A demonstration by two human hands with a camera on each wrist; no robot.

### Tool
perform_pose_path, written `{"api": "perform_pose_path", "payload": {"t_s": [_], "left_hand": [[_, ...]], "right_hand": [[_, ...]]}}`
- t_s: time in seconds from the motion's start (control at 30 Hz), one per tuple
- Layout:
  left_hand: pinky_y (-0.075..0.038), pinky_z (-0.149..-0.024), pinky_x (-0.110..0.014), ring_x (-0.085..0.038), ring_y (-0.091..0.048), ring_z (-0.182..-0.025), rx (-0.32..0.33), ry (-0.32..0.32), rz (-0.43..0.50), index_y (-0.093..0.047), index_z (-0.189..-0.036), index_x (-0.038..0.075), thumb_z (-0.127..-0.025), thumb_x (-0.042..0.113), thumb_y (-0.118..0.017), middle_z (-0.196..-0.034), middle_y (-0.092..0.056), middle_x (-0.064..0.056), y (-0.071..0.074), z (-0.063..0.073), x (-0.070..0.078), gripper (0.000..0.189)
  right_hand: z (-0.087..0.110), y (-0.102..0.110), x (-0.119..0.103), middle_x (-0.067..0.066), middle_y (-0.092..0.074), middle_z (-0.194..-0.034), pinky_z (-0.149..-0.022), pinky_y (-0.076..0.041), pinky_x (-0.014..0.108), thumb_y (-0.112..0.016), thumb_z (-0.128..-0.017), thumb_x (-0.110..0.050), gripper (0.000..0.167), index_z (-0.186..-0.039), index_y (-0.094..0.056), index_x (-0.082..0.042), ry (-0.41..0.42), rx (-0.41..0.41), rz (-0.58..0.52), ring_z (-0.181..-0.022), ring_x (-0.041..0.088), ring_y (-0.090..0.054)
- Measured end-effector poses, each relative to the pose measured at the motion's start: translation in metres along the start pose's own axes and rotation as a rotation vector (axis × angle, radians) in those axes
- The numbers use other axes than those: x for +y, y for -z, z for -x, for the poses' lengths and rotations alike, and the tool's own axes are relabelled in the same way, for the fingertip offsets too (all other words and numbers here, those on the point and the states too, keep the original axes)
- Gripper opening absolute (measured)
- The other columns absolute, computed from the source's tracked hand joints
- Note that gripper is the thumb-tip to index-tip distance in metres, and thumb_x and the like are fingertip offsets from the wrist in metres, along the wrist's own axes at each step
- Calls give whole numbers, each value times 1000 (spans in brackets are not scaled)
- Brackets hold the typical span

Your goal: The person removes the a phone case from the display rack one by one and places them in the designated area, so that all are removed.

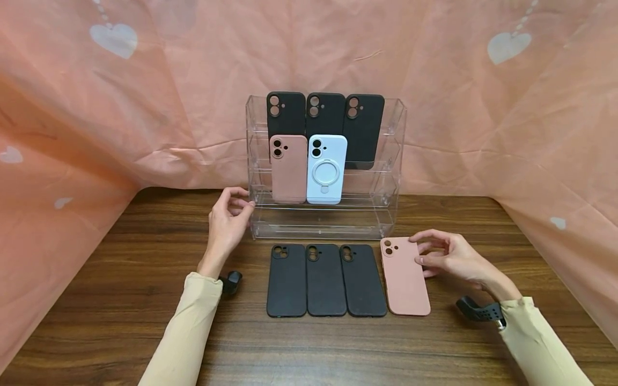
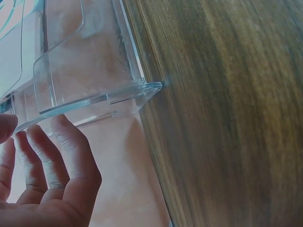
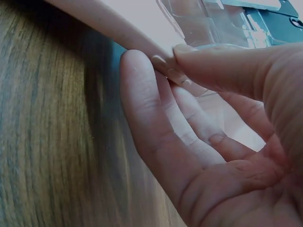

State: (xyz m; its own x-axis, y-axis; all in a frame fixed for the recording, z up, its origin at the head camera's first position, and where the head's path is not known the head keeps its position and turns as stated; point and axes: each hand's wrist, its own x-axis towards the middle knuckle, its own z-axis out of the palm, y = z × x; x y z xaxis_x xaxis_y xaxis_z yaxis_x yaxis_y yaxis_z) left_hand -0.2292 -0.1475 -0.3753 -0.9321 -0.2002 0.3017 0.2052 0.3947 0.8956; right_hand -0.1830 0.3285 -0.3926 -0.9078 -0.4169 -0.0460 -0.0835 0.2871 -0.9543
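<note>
Left hand [image 1: 228, 222]: thumb and fingers grip the left edge of the clear rack [image 1: 318, 232]. Right hand [image 1: 454, 260]: narrow pinch on the right edge of the near pink case [image 1: 406, 279]. This case is at the right end of the near row, just beside the black case [image 1: 365, 281]. On the rack, the tier extends right from the white case [image 1: 326, 185]. Tabletop [image 1: 309, 354] extends left, right and near of the row.

My brown wood-grain worktop [image 1: 318, 351] carries a clear plastic tiered stand [image 1: 321, 232] and, just before it, three flat black phone cases [image 1: 326, 284] in a row. Beside them my right fingers [image 1: 436, 235] pinch a pink rectangular phone case [image 1: 407, 281], possibly partly raised.
</note>
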Motion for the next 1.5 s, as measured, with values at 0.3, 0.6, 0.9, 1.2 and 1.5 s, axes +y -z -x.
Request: {"api": "perform_pose_path", "payload": {"t_s": [0.3,0.6,0.9,1.2,1.5], "left_hand": [[-57,-58,-23,-28,-72,-72,-2,2,-3,-64,-117,16,-95,17,-69,-92,-69,-8,1,0,0,23],[-57,-57,-23,-22,-70,-67,-10,1,-6,-64,-118,16,-95,18,-69,-92,-69,-8,2,-1,0,23],[-57,-58,-23,-22,-71,-69,-2,2,-7,-64,-118,16,-95,18,-70,-92,-69,-7,1,-1,0,23],[-57,-57,-23,-38,-73,-77,-5,3,5,-63,-118,15,-95,18,-69,-92,-69,-9,1,0,0,24],[-56,-56,-22,-38,-72,-76,-4,5,6,-63,-118,15,-95,18,-69,-92,-69,-9,1,-1,0,24]], "right_hand": [[-3,-2,-1,11,-68,-106,-74,-65,35,-71,-91,3,50,-135,-50,12,-15,-76,66,-87,10,-73],[-4,-3,-3,22,-68,-108,-75,-63,27,-72,-89,4,53,-135,-49,18,2,-128,185,-89,8,-74],[-4,-7,-6,17,-69,-107,-74,-63,27,-74,-89,-1,55,-136,-51,16,-48,-112,194,-86,5,-72],[-6,-10,-9,24,-65,-110,-74,-64,29,-72,-89,2,57,-138,-49,18,-101,-98,193,-85,4,-69],[-8,-15,-11,25,-59,-113,-73,-64,31,-73,-88,3,56,-137,-51,16,-154,-50,194,-81,5,-67]]}}
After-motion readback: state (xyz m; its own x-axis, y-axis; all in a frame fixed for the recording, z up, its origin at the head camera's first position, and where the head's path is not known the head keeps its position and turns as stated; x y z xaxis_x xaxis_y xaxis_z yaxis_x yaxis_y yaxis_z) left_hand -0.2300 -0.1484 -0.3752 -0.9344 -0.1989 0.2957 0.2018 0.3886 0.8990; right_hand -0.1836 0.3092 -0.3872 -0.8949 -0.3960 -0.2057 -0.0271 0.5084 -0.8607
